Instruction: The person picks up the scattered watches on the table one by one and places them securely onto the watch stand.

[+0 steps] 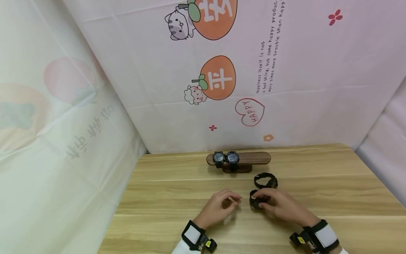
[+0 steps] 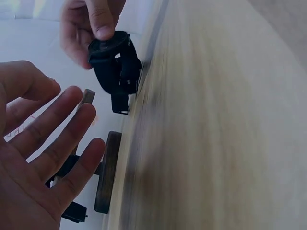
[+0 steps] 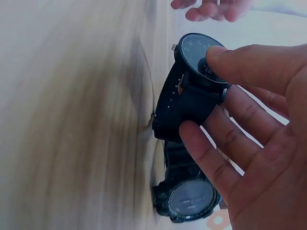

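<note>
My right hand (image 1: 265, 204) pinches a black wristwatch (image 1: 255, 202) just above the wooden table (image 1: 165, 197); in the right wrist view the thumb lies on the watch's dial (image 3: 201, 55) and a finger presses its strap. My left hand (image 1: 229, 201) hovers a little to the left of that watch with its fingers relaxed and nothing in it; its bare palm (image 2: 33, 167) shows in the left wrist view. A second black watch (image 1: 265, 181) lies on the table just behind the held one. Two more watches (image 1: 226, 158) hang on a dark wooden stand (image 1: 253, 158).
The stand is at the table's far middle, close to a cloth backdrop (image 1: 285, 70) printed with cartoons. More cloth hangs along the left side (image 1: 63, 141). The right part of the stand's bar carries nothing. The table's front edge is near my wrists.
</note>
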### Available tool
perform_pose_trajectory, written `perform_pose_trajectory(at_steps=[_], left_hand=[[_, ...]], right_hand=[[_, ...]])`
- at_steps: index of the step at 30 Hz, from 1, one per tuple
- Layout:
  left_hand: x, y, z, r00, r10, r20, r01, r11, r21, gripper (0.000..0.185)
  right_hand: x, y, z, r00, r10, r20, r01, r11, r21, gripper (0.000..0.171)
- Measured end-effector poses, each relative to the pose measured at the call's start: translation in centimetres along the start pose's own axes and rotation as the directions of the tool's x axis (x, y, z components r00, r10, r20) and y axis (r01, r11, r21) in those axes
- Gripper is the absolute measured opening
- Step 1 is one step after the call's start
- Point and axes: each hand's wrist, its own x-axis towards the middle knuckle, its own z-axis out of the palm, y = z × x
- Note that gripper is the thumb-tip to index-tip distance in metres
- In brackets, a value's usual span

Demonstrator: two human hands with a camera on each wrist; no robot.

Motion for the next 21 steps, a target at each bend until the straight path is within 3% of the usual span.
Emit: perform_pose_trajectory(at_steps=[4, 8, 21], left_hand=[[0.3, 0.1, 0.2, 1.0, 0.019, -0.007, -0.02, 0.999, -0.036, 0.032], [0.6, 0.0, 0.5, 0.999, 0.035, -0.007, -0.035, 0.999, -0.007, 0.038], [1.1, 0.2, 1.3, 0.994, -0.085, 0.068, 0.089, 0.994, -0.066, 0.05]], right_hand=[[0.5, -0.2, 0.1, 1.0, -0.005, 0.015, 0.004, 0.999, 0.043, 0.03], [1.0, -0.5, 0.1, 1.0, -0.013, 0.025, 0.011, 0.997, 0.074, 0.03], [1.9, -0.8, 0.8, 0.998, -0.058, 0.012, 0.056, 0.989, 0.135, 0.034]])
